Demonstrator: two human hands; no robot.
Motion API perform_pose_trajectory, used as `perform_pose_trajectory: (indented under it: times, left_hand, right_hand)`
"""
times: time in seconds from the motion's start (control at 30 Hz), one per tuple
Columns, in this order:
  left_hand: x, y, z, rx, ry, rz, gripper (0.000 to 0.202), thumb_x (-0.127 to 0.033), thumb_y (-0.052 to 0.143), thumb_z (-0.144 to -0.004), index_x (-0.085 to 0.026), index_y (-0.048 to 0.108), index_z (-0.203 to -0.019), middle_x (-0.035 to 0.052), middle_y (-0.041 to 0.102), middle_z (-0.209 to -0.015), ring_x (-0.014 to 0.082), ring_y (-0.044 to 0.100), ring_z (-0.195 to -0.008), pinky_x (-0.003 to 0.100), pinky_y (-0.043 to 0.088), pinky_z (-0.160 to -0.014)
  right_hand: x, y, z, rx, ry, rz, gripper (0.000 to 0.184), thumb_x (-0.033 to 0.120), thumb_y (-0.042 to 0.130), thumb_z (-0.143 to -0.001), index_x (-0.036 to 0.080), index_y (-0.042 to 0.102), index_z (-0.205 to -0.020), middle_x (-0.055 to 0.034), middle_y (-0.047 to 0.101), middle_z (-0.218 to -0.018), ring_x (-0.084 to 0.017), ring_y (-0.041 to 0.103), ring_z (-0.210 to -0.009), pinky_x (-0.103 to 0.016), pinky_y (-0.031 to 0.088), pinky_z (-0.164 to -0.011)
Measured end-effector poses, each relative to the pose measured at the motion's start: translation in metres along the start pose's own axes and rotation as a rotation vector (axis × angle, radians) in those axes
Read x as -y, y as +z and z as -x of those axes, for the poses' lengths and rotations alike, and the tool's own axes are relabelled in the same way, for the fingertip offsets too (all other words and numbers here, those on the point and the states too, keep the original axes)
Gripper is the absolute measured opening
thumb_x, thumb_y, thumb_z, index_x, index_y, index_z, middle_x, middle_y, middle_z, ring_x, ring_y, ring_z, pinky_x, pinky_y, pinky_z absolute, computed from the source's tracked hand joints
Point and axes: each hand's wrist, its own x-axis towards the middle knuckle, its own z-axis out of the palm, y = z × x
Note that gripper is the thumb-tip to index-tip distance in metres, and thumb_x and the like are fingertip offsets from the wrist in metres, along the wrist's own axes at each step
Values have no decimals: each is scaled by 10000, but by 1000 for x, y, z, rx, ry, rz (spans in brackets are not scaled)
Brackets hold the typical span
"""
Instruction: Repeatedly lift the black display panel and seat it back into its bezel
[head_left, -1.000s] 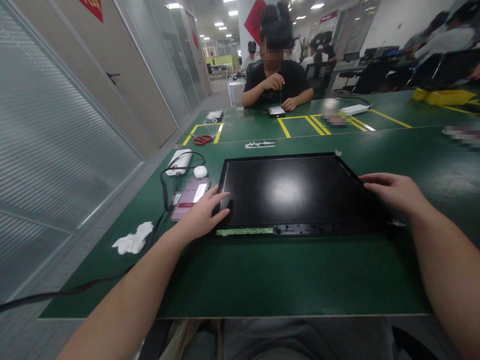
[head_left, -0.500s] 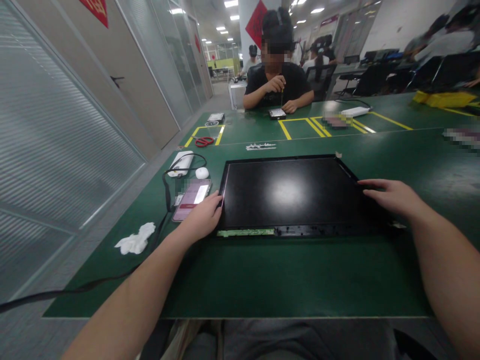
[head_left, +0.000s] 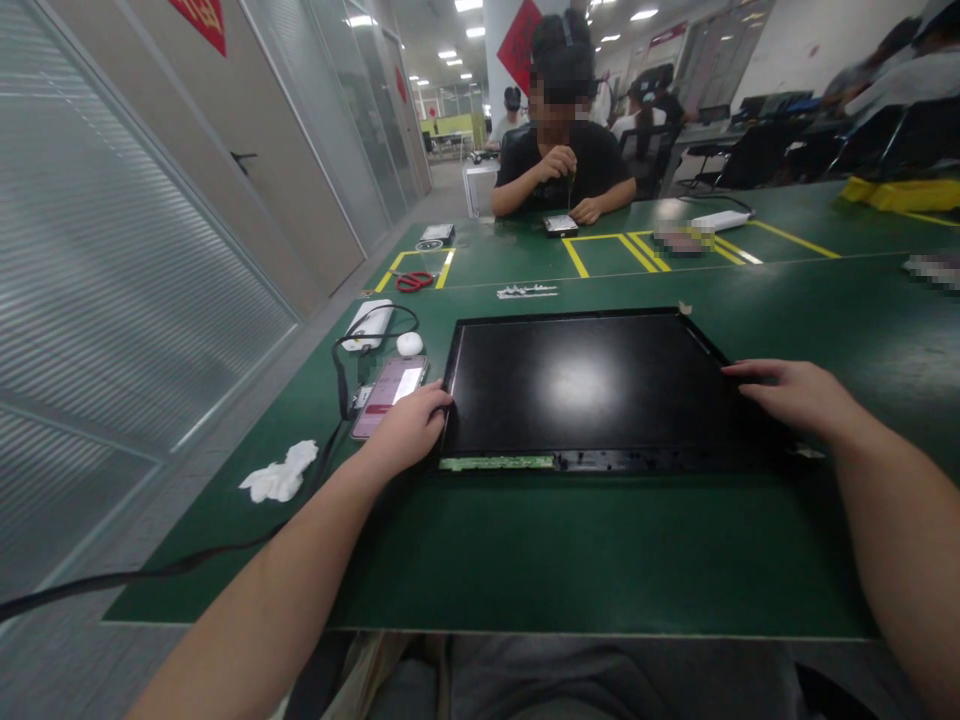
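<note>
A black LCD screen panel [head_left: 510,390] lies face up on the green table, its dark glass reflecting a ceiling light. Along its near edge runs a narrow green circuit board [head_left: 495,463]. My left hand [head_left: 416,422] grips the left side of the panel, thumb and fingers at the frame. At the opposite side, my right hand [head_left: 787,392] holds the right edge, with fingertips on the frame and its underside hidden. Small pale tape tabs stick out at the far right and near right corners.
Left of the panel lie a phone [head_left: 382,395], a white earbud case [head_left: 409,344], a white power bank [head_left: 367,325] with a black cable, and crumpled tissue [head_left: 281,473]. Red-handled scissors [head_left: 414,282] and white strips [head_left: 527,292] lie beyond. A person opposite works on a hard drive [head_left: 561,226].
The view has shifted slightly, so everything appears a little further right. Both hands keep their places on the panel's sides.
</note>
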Motion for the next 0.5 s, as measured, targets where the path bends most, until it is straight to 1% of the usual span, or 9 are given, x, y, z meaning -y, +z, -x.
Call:
perform_pose_trajectory:
  times: [0.13,0.27,0.37,0.5]
  left_hand:
    - [-1,-2,0,25,-13,-21,411,-179,472,-877,-125,739,-1184,176,603,-1437,327,559,-1351,474,412,-1162]
    - [-2,-4,1,47,-30,-31,425,-181,468,-884,-138,732,-1214,152,567,-1478,320,561,-1350,460,420,-1156]
    - [-4,-6,1,62,-37,-44,436,-176,462,-885,-146,728,-1229,136,567,-1482,314,557,-1354,451,417,-1159]
    - [-6,-8,2,78,-32,-54,438,-195,464,-892,-138,723,-1241,135,561,-1490,309,540,-1370,433,401,-1171]
  right_hand:
    - [0,0,0,-13,-21,7,449,374,612,-711,304,784,-1121,-45,766,-1047,-230,678,-827,-354,528,-742]
    - [9,-4,5,-6,8,47,453,357,611,-709,306,782,-1125,-46,763,-1059,-233,674,-847,-358,526,-771]
    - [14,-6,8,5,16,67,455,357,609,-708,308,783,-1126,-49,763,-1055,-239,672,-855,-364,526,-776]
    - [17,-6,10,-32,16,70,447,340,593,-705,300,788,-1105,-56,763,-1040,-243,669,-838,-373,527,-761]
